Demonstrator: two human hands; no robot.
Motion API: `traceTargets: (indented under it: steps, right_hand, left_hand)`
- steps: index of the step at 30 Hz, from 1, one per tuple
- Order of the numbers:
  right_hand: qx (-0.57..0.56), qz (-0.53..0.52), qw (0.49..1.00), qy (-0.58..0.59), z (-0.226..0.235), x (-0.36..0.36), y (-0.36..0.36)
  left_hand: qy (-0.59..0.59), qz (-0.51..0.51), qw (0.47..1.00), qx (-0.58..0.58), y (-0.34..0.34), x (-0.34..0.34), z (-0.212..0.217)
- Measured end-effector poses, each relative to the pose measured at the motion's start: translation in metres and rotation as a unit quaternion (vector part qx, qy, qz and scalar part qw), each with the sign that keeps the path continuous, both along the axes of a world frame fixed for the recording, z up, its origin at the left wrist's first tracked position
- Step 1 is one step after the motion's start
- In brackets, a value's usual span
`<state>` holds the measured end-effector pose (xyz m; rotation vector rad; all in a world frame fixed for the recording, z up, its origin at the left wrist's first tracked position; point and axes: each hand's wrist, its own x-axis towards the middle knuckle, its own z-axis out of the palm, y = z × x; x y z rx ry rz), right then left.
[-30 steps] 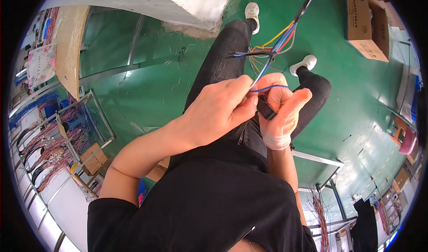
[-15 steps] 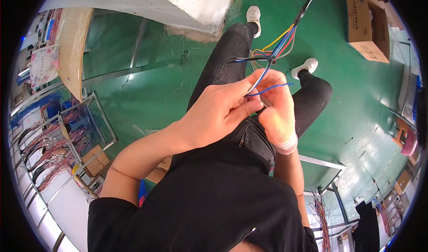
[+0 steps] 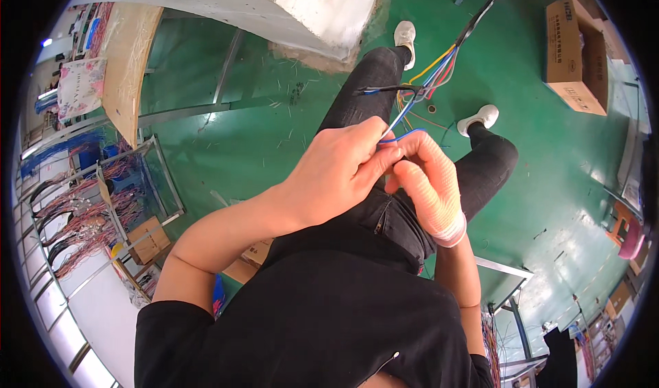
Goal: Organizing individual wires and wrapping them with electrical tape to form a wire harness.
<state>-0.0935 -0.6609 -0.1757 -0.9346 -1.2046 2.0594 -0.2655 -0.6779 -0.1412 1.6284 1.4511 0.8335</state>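
Note:
A wire harness in black sleeving runs down from the upper edge and fans out into yellow, blue, red, grey and white wires. A short black-sleeved branch sticks out to the left. My bare left hand is closed, its thumb and forefinger pinching the white and blue wires. Close against it, my right hand, in a thin pale glove, has its fingers bent together at the blue wire, which curves over to them. The wire's tip is hidden among the fingers.
An open cardboard box stands on the green floor at the upper right. Racks hung with wire bundles line the left side. A white pillar rises at the top, and a metal frame stands at lower right.
The blue wire's loose end pointed right past my right hand; now it bends into that hand's fingers. My right fingers have curled closer to my left thumb. The whole view has shifted slightly.

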Motion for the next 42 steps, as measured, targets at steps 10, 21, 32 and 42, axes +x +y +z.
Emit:
traceTargets:
  steps: [10, 21, 32, 42]
  right_hand:
    - [-0.058, -0.051, 0.990, 0.117, 0.000, -0.004, -0.002]
    - [-0.021, -0.111, 0.989, 0.100, 0.004, -0.011, -0.011]
    - [0.405, -0.111, 0.895, -0.149, 0.019, 0.031, 0.001]
    - [0.511, -0.176, 0.556, -0.631, -0.043, 0.405, 0.144]
  left_hand:
    - [-0.039, 0.010, 0.993, -0.114, -0.001, -0.005, 0.023]
    - [-0.076, 0.009, 0.978, -0.192, -0.004, -0.008, 0.022]
    - [-0.077, 0.001, 0.989, -0.123, 0.002, 0.012, 0.021]
    - [0.139, -0.084, 0.979, -0.127, 0.008, -0.013, -0.063]
